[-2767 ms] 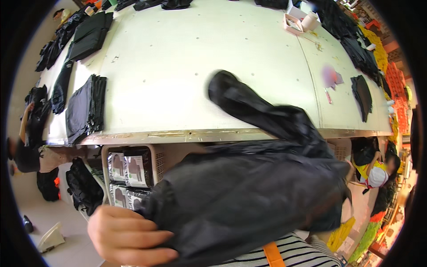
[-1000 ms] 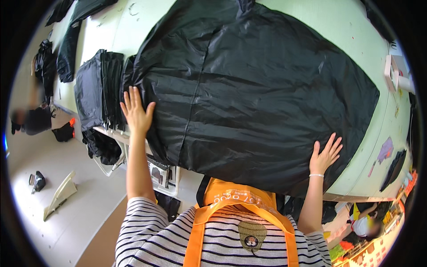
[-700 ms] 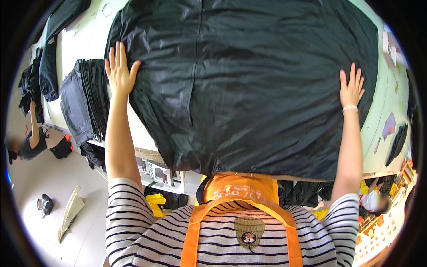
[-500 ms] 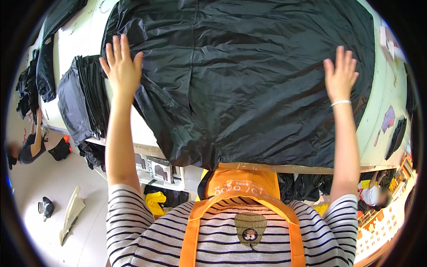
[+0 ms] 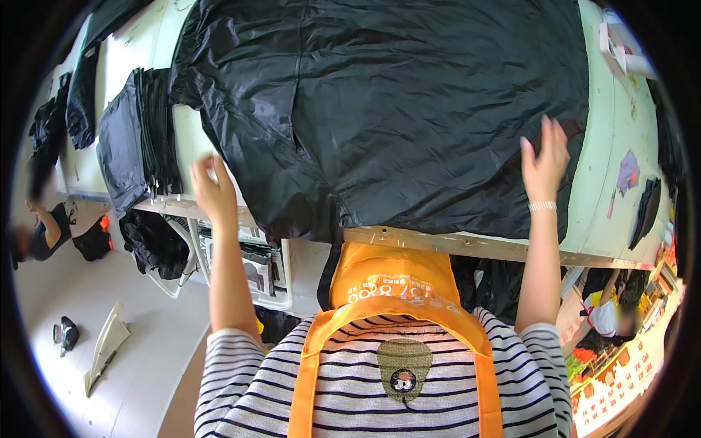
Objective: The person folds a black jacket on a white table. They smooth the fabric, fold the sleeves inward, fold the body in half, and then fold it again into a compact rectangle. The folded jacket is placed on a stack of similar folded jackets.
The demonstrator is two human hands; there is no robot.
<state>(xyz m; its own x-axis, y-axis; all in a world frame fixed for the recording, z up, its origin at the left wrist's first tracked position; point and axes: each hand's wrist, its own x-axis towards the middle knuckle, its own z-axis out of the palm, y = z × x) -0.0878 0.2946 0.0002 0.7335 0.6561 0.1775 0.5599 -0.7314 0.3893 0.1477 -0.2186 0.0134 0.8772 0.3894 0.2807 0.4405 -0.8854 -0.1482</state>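
Observation:
A large sheet of thin black fabric [image 5: 438, 131], wrinkled and with a seam running down its left part, covers most of the table in front of me. My right hand [image 5: 546, 160] is over its right part, palm down, fingers stretched and thumb apart. By the lower left edge of the fabric is my left hand [image 5: 214, 191], near the table's front edge. Its fingers are loosely bent, and nothing shows in them. The lower edge of the fabric reaches the table's front edge, close to my orange apron [image 5: 394, 277].
Folded black fabric pieces [image 5: 150, 135] lie stacked at left. On the table's right side are a purple cloth [image 5: 627, 172], a dark folded piece [image 5: 645, 212] and a white object [image 5: 621, 51]. A white rack [image 5: 285, 270] stands below. Other people [image 5: 51, 230] work at both sides.
Both hands have come back toward me, the left one off the fabric with its fingers now bent. The right hand has slid slightly nearer. The fabric and table sit higher in view.

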